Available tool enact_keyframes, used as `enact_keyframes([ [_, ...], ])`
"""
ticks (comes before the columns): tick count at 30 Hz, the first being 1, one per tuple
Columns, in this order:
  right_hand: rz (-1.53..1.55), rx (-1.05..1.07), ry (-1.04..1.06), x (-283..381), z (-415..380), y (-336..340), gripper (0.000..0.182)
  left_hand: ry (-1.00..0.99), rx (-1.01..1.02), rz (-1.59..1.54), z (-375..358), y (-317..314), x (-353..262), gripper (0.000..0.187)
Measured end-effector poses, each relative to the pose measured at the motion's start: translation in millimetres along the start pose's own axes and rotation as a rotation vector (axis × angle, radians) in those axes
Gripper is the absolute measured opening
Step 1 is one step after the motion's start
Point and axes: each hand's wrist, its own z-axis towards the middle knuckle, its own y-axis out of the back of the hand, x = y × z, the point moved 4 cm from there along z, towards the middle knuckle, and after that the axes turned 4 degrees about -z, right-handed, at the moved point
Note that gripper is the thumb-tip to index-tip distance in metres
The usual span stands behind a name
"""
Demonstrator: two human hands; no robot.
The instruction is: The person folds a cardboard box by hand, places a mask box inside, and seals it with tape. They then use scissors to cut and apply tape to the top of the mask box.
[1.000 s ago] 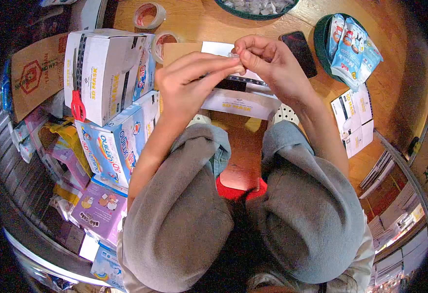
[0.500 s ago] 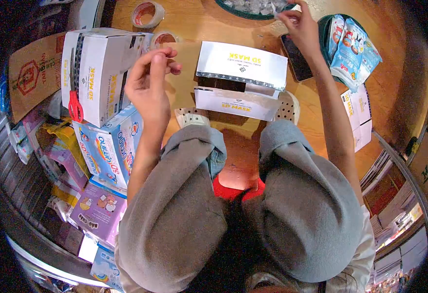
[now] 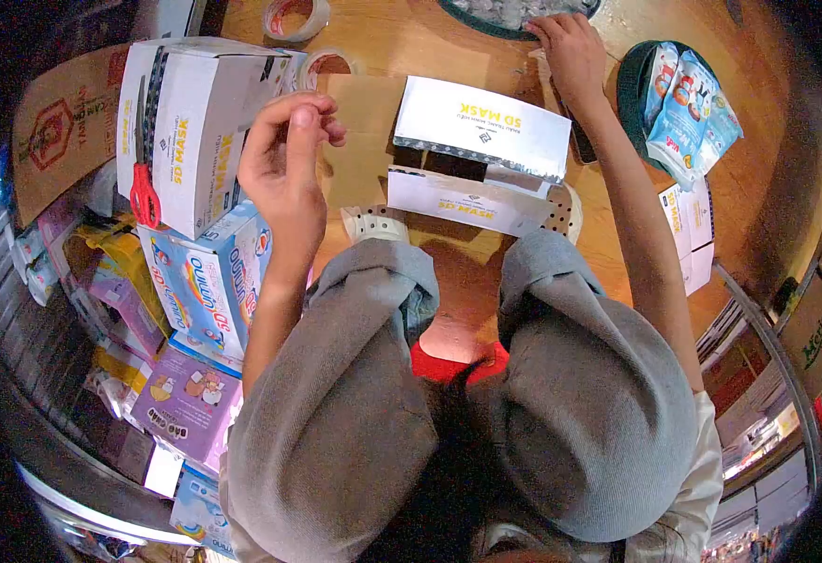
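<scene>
My left hand (image 3: 289, 178) hovers left of the white mask box, fingers loosely curled and thumb apart, holding nothing. In front of my feet, the white 5D MASK box (image 3: 467, 199) has its flap (image 3: 486, 127) raised and a dark gap showing. At the top, my right hand (image 3: 575, 66) reaches the near rim of a dark green basket (image 3: 486, 23) holding clear, crinkled packets (image 3: 509, 11). Its thumb seems apart from its fingers, and no held object shows. Part of the fingertips blends into the packets.
Tape rolls (image 3: 296, 17) lie upper left. Red-handled scissors (image 3: 144, 192) rest against another mask box (image 3: 209, 131). A dark phone (image 3: 582, 143) lies under my right forearm. Blue-white packs (image 3: 692, 117) fill a second basket (image 3: 629, 103); a white box (image 3: 688, 230) lies below it.
My right hand has lowered slightly in view, its fingers now less pinched at the basket rim. The view has shifted a little; my left hand keeps its pose.
</scene>
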Motion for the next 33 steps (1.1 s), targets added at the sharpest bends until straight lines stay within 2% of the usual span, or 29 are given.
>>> enact_keyframes([
  [3, -0.121, -0.023, 0.031, 9.9, 0.5, 14.9, 0.017, -0.011, 0.007, 0.011, 0.2, 1.6, -1.1, 0.013],
  [6, -0.175, 0.043, -0.043, 5.6, -5.5, 14.0, 0.017, -0.01, 0.002, -0.002, 0.0, 3.0, -0.7, 0.013],
  [8, -0.198, 0.073, 0.026, 9.3, -6.6, 18.5, 0.019, -0.002, -0.004, -0.015, -0.6, 3.2, 0.1, 0.012],
  [18, -0.234, 0.155, 0.023, 8.7, -31.5, 6.9, 0.045, 0.021, 0.018, 0.028, -5.2, 3.1, 1.2, 0.011],
  [21, -0.174, 0.072, 0.023, 9.2, -38.1, 6.5, 0.049, 0.032, 0.024, 0.034, -6.1, 2.2, 1.2, 0.011],
  [27, -0.093, 0.096, -0.039, 8.5, -42.3, 4.9, 0.051, 0.024, 0.048, 0.093, -8.2, 0.0, 3.2, 0.014],
  [30, 0.064, 0.09, -0.101, 5.8, -44.3, 3.2, 0.051, 0.031, 0.051, 0.103, -8.5, 0.4, 3.2, 0.015],
  [33, 0.231, -0.004, -0.174, 0.2, -43.1, 6.5, 0.043, 0.062, 0.044, 0.051, -9.1, 2.3, 4.6, 0.012],
])
